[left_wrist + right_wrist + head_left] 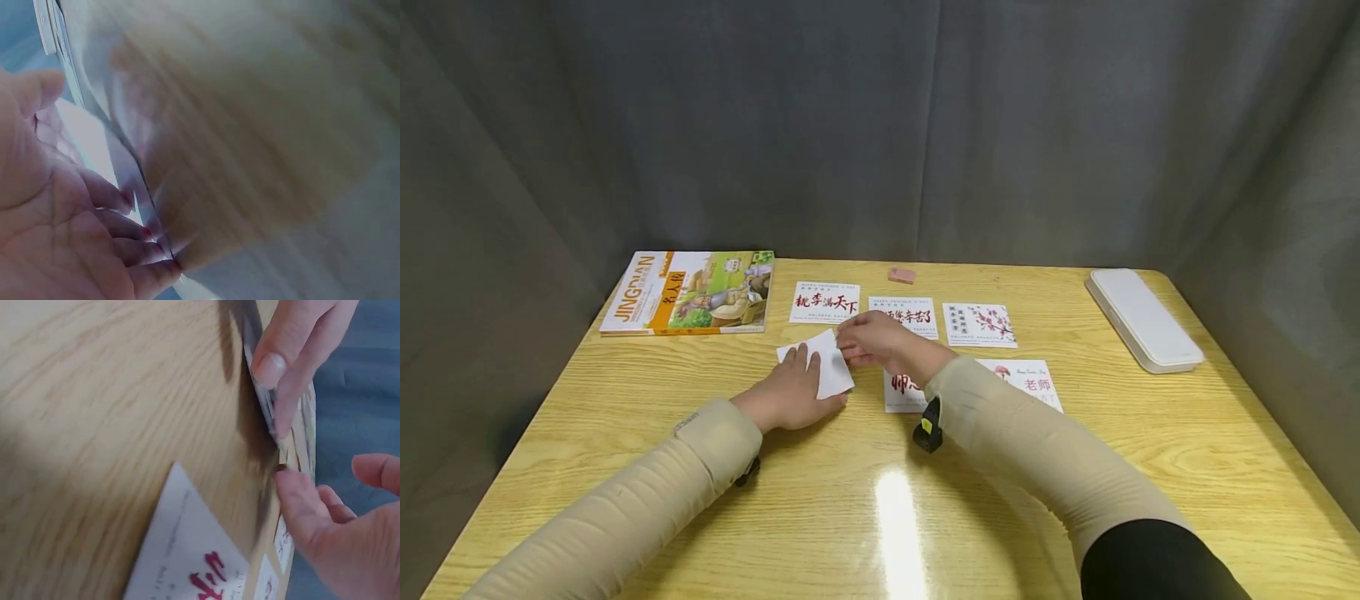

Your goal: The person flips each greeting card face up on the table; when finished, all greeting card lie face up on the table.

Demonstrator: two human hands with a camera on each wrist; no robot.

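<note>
A blank white card (826,363) lies tilted left of the middle of the table. My left hand (799,392) rests on it with straight fingers spread over its face. In the left wrist view the fingertips (150,240) sit along the card's edge. My right hand (874,337) is at the card's right edge, fingers bent slightly. A small brown spot (281,467) shows at its fingertip in the right wrist view, by the card's corner. Just right lies a card with red writing (904,396), partly hidden by the right arm.
Behind are cards with red characters (825,302) and with blossoms (981,325). A small pink block (902,275) lies at the back. A book (696,292) is back left, a white case (1144,320) back right. Another card (1030,379) shows beyond the right sleeve. Grey curtains enclose the table.
</note>
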